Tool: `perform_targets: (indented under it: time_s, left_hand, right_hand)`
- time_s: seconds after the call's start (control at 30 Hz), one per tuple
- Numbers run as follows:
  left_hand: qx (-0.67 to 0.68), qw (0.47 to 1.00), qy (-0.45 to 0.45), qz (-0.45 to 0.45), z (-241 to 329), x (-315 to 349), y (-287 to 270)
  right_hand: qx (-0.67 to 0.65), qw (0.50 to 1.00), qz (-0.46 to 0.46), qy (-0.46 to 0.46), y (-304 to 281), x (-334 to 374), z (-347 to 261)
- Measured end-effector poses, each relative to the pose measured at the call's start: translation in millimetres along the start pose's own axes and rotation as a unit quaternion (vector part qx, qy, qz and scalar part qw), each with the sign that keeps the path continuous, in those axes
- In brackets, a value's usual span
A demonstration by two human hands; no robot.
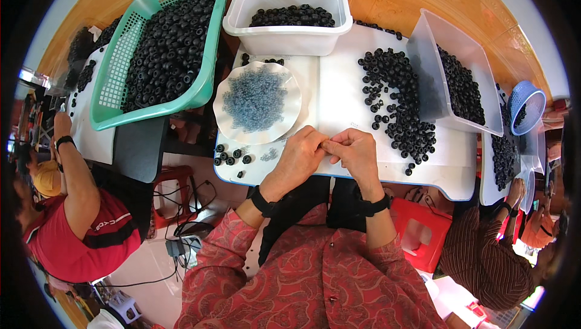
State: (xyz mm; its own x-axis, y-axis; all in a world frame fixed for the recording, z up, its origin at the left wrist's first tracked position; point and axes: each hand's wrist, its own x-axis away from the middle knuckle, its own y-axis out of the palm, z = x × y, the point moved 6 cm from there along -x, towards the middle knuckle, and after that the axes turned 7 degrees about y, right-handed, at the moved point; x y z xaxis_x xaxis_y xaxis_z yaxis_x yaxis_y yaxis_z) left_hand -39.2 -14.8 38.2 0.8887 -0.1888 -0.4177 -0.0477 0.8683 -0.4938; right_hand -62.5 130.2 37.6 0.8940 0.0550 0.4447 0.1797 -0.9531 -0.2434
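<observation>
The left hand (298,158) and right hand (354,150) met fingertip to fingertip near the counter's (339,96) front edge, pinching something too small to identify. Black rings (399,102) lay heaped toward the right edge.

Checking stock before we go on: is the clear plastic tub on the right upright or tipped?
Tipped: the clear plastic tub leans on its side, black rings piled against its lower wall.

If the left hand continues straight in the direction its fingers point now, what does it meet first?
The left hand points right, so it meets the right hand at once; their fingertips already seem to touch.
</observation>
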Motion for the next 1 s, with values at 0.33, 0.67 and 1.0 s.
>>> perform_targets:
  time_s: [0.33, 0.67, 1.0]
  left_hand:
    - [0.065, 0.998, -0.011, 0.021, 1.1, 5.1, -8.7]
    - [0.048, 0.998, 0.007, 0.029, -0.4, 1.7, -4.5]
    - [0.042, 0.999, 0.0, 0.02, -2.1, 2.1, -5.9]
  right_hand:
    - [-0.042, 0.999, -0.026, 0.004, 1.1, 0.4, 6.7]
    - [-0.054, 0.997, -0.049, -0.002, 1.0, 0.4, 8.6]
    - [-0.036, 0.999, -0.032, 0.008, 1.4, -2.1, 2.4]
